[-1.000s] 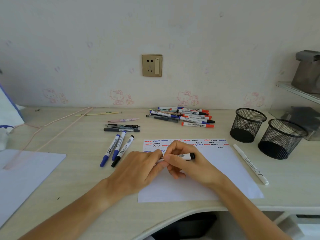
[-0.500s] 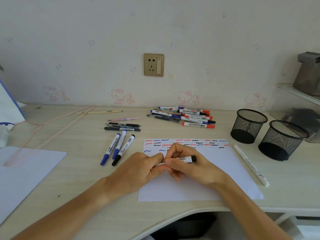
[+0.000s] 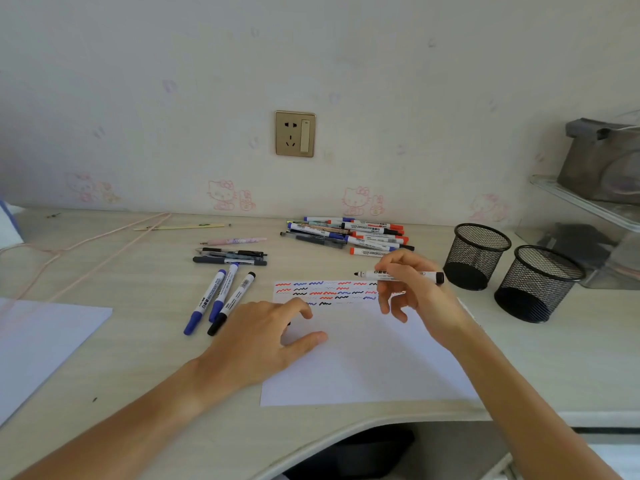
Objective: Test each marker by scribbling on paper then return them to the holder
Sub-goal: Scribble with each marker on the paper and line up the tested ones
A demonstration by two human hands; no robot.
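Pale wallpaper with faint pink cartoon cats backs a light wood surface where the testing goes on. A white sheet of paper lies near the front edge, its far strip already filled with rows of red, blue and black squiggles.

The right hand holds a black marker level above the far right corner of the paper, its bare tip pointing left; thumb and forefinger pinch the barrel about midway while the other fingers hang loosely curled. The left hand rests on the paper's left edge with curled fingers; something small and dark shows under them, probably the cap, though I cannot tell for sure.

Three capped markers lie just left of the paper, a larger pile of markers sits at the far side, and two black mesh holders stand to the right, seemingly empty.

The marker looks light, stiff and smooth, so a pinch suffices. Gripping nearer the tip would likely give better control for scribbling, and the exposed tip could stain skin.
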